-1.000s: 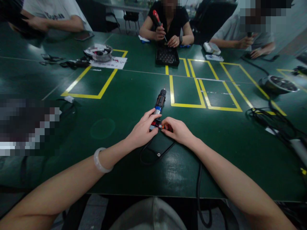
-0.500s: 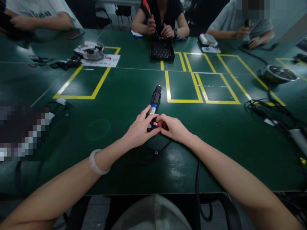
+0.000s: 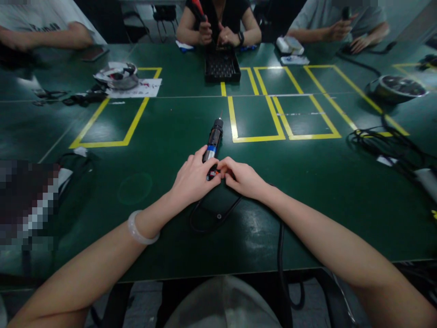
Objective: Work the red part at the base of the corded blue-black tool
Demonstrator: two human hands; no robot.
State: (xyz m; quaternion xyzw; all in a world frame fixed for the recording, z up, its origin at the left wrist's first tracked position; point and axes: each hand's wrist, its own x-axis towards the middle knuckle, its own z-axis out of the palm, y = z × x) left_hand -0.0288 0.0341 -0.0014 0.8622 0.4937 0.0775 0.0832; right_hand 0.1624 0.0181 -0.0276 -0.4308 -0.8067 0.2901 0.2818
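An electric screwdriver (image 3: 215, 136) lies on the green table with its thin bit pointing away from me. Its casing appears open, showing a blue band, a silver section and small red-orange and white parts at the rear. My left hand (image 3: 193, 177) is wrapped over the silver section and rear end. Beside it, the fingertips of my right hand (image 3: 244, 178) are pinched together at those small rear parts, and the fingers hide what lies between them. A black cord (image 3: 280, 246) loops below my hands and drops over the near table edge.
Yellow tape rectangles (image 3: 259, 138) mark the table (image 3: 164, 123). Across from me, a person works over a black tray (image 3: 222, 68); others sit to either side. A metal bowl (image 3: 118, 76) stands at left, a round metal dish (image 3: 398, 89) and coiled cables (image 3: 370, 143) at right.
My view has shifted slightly, and both hands and the screwdriver appear a little further left. The right fingertips have shifted at the rear parts; the orange piece shows less between them.
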